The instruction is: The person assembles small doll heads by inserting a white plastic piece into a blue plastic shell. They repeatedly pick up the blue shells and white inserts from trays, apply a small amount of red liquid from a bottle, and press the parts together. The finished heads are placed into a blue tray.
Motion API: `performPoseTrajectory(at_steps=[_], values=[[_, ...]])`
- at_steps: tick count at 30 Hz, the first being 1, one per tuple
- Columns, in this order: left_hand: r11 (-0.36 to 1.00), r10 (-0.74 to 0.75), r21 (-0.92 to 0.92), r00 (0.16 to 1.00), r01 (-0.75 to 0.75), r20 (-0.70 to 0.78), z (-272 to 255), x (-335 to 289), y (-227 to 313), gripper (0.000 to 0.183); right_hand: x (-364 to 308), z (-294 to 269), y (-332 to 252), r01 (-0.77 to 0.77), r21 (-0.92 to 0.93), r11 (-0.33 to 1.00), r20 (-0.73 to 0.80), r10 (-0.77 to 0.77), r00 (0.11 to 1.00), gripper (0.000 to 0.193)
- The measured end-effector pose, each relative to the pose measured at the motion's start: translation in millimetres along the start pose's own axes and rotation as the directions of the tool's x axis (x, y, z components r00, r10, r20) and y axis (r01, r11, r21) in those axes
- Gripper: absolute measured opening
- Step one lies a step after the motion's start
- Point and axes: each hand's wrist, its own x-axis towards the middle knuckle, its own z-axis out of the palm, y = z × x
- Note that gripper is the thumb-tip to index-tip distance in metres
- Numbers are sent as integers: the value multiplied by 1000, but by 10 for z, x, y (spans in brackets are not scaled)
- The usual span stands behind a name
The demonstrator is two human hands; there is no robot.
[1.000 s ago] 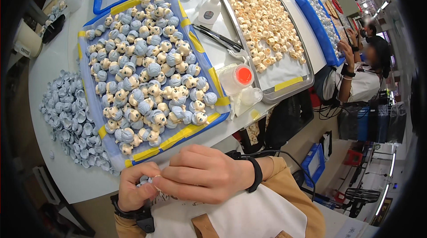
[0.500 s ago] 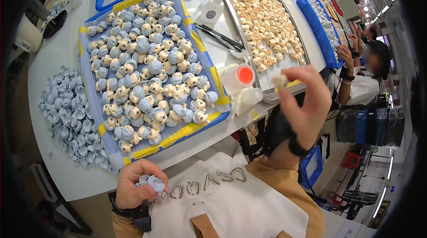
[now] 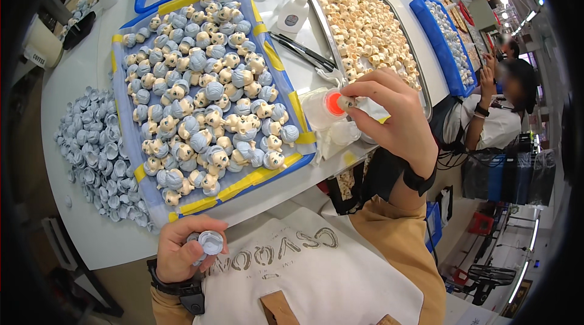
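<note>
My left hand [image 3: 182,248], low at the front, is closed round a few grey-blue doll hair caps [image 3: 211,242], one with its hollow side up. Between the thumb and forefinger of my right hand [image 3: 389,112] is a small cream doll head [image 3: 347,102]. That head is right at the bright red-orange opening of a white plastic pot [image 3: 317,110]; whether it touches the rim I cannot tell. To the left, a blue tray [image 3: 249,182] lined with film and edged in yellow tape bears many doll heads with blue hair [image 3: 213,91]. A heap of loose hair caps [image 3: 100,155] lies left of it.
A metal tray [image 3: 334,45] of cream head pieces stands beyond my right hand. Black tweezers [image 3: 304,50], a white squeeze bottle [image 3: 294,13] and a small clear cup [image 3: 345,133] are near the pot. A co-worker [image 3: 508,97] sits at the right.
My right hand has moved left from near the metal tray to the pot, carrying the doll head. In my left hand, a hair cap has turned so its hollow faces up more.
</note>
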Motion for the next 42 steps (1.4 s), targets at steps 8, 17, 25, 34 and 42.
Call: performPoseTrajectory(at_steps=[8, 17, 25, 34, 42], values=[[999, 35, -19, 999, -34, 40, -1, 20, -13, 47, -58, 3, 25, -30, -25, 999, 8, 30, 1000, 16], [995, 74, -66, 996, -77, -42, 62, -4, -34, 48, -197, 102, 50, -68, 65, 996, -167, 78, 983, 18], [995, 96, -10, 995, -96, -20, 122, 49, 35, 44, -203, 467, -783, 227, 626, 746, -246, -87, 965, 30], [976, 159, 141, 986, -164, 48, 49, 30, 45, 41, -88, 777, -1151, 244, 651, 718, -123, -218, 968, 33], [955, 210, 213, 978, -205, 1, 47, -13, 56, 34, -125, 738, -1207, 292, 448, 845, -83, -286, 955, 38]])
